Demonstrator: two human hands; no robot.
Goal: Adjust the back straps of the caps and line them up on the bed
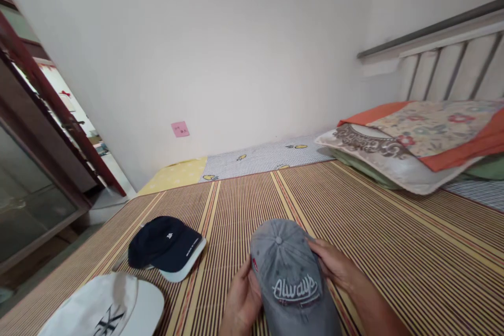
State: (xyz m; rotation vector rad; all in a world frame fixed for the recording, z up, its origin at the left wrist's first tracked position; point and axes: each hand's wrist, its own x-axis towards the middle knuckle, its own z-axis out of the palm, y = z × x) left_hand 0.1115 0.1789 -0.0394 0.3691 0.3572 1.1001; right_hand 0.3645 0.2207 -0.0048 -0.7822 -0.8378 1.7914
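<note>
A grey baseball cap [289, 257] with "Always" stitched on its front is between my two hands, its brim toward me and running off the bottom edge. My left hand [242, 296] grips the cap's left side, fingers tucked partly behind it. On the opposite side my right hand [334, 265] holds the cap near its upper right edge. To the left, a navy baseball cap [163, 241] with a pale underbrim rests on the mat. Nearer to me lies a white baseball cap [94, 302] with black letters, cut off by the frame's lower edge.
A striped bamboo mat [236, 210] covers the bed. Pillows with a floral cover [437, 126] are piled at the right by a slatted headboard [444, 71]. Behind is a white wall with a pink sticky note [180, 129]. A doorway with a dark red frame [84, 136] stands at left.
</note>
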